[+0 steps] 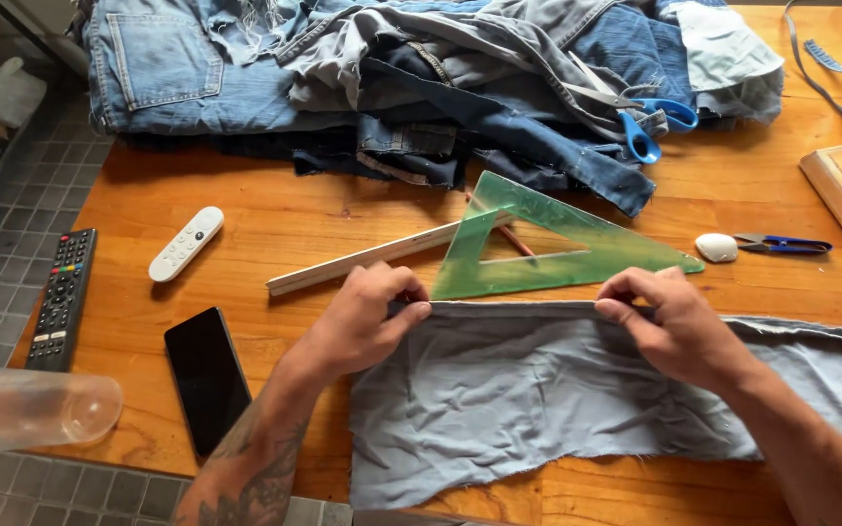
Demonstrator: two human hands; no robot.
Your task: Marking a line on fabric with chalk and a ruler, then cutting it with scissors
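— Head view: what surface is shown?

— A wooden table (pixel 275 219) is seen, set over grey floor tiles (pixel 2 244). A pile of jeans (pixel 363 68) is heaped along its far edge, with blue scissors (pixel 650 122) laid on it.

— And the hands?

— A grey cloth strip (pixel 499 390) is spread at the near edge. Its top hem is pinched by the left hand (pixel 363 321) and by the right hand (pixel 669 321), both closed on it, the hem pulled straight between them. Just beyond, a green set square (pixel 548 244) is laid over a wooden ruler (pixel 363 258).

— What is hard to make out?

— The cloth is cut off at the right border. A clear tube (pixel 31 404) at the lower left is blurred. A pencil (pixel 514 239) is partly covered by the set square. A phone (pixel 207 375), two remotes (pixel 62 297) and snips (pixel 782 244) are also laid out.
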